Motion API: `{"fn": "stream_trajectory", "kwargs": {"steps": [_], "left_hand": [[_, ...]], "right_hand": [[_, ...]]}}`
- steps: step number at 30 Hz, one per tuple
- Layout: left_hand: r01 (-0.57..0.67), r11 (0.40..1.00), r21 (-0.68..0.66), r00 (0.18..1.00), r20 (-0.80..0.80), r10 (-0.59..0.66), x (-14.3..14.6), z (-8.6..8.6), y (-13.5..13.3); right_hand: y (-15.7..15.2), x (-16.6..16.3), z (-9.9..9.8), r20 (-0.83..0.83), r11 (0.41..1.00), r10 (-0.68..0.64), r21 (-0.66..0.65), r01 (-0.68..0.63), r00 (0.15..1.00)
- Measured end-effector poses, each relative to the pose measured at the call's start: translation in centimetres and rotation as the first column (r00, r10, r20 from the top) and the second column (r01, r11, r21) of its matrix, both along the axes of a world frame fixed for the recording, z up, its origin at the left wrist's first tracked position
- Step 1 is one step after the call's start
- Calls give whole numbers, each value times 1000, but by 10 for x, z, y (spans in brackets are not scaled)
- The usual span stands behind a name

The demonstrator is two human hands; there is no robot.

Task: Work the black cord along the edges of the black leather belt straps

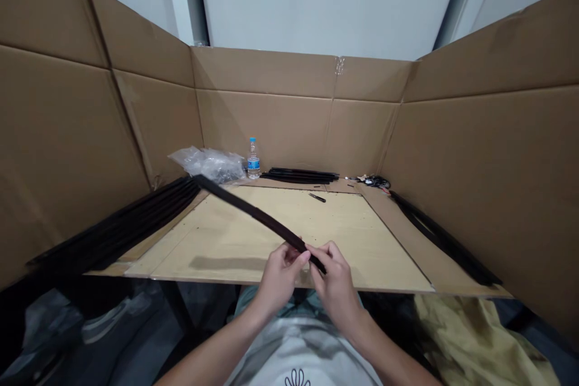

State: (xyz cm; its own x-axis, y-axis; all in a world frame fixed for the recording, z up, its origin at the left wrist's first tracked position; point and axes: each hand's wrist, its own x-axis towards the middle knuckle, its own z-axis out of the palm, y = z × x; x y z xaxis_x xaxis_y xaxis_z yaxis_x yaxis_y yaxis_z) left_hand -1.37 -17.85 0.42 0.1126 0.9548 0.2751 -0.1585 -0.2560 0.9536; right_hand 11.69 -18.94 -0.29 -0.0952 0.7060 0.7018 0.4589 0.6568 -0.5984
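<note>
Tall cardboard walls (pixel 266 123) closed in the left, far and right edges of the bench (pixel 436 271), and a pale yellow board (pixel 244 226) covered most of its middle. A thick pile of black strips (pixel 122 226) filled the left edge, a few dark lengths (pixel 436 235) ran along the right edge, and a shorter stack (pixel 298 175) lay by the far edge. The held black strip (pixel 271 223) slanted above the board, its far end pointing toward the far left corner and hiding part of a crumpled clear bag (pixel 212 163) there. Near its lower end, the left hand (pixel 280 271) and right hand (pixel 333 274) both pinched it between thumb and fingers, close beside each other over the near edge. A water bottle (pixel 253 160) stood upright between bag and stack; tangled cables (pixel 375 181) lay at the far right corner, and a small pointed tool (pixel 318 198) near the board's far edge.
</note>
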Motion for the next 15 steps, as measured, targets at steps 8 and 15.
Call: {"fn": "stream_trajectory", "kwargs": {"steps": [8,15], "left_hand": [[-24,998,-52,998,59,27,-3,5,-3],[6,996,-87,977,213,13,0,14,-6]], "right_hand": [[-7,-8,0,104,994,-57,99,47,993],[-20,-18,1,151,993,-41,115,24,988]]}}
